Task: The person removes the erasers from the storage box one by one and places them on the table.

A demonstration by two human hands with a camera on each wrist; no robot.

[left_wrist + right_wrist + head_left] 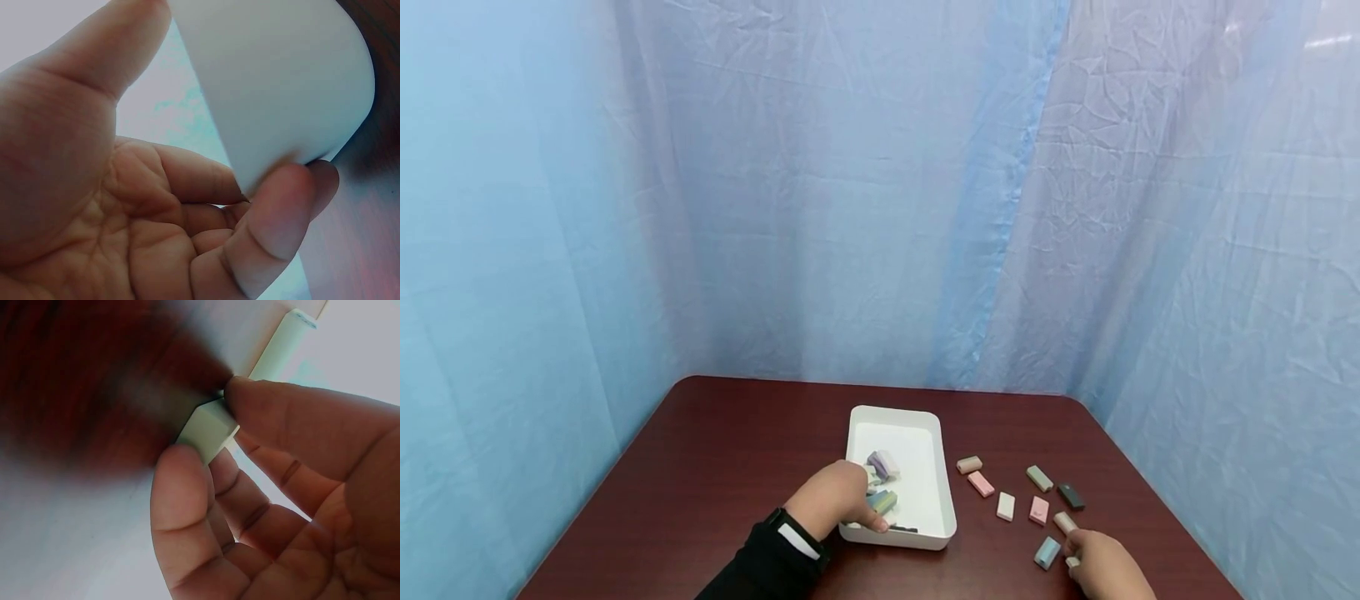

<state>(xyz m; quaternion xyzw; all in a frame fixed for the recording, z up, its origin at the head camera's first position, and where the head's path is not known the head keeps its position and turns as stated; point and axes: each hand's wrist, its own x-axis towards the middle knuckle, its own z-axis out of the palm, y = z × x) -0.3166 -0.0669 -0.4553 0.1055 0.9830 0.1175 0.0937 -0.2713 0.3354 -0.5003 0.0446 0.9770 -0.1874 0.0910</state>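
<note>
Pale block (209, 428) near the surface's front right corner is pinched by my right hand (1105, 562); my left hand (835, 497) grips the white tray's (925, 421) front rim.

1. Table (715, 467): the far and left parts lie bare; a hand passes freely there.
2. White tray (942, 467): stands mid-table; its raised walls bar any low sideways path. Its far half is open from above.
3. Left hand (835, 497): covers the tray's near left corner, over the blocks inside.
4. Loose blocks (1006, 505): scattered right of the tray, with narrow gaps between them.
5. Right hand (1101, 562): occupies the near right edge.
6. Curtains (880, 208): close in behind the table and on both sides.
</note>
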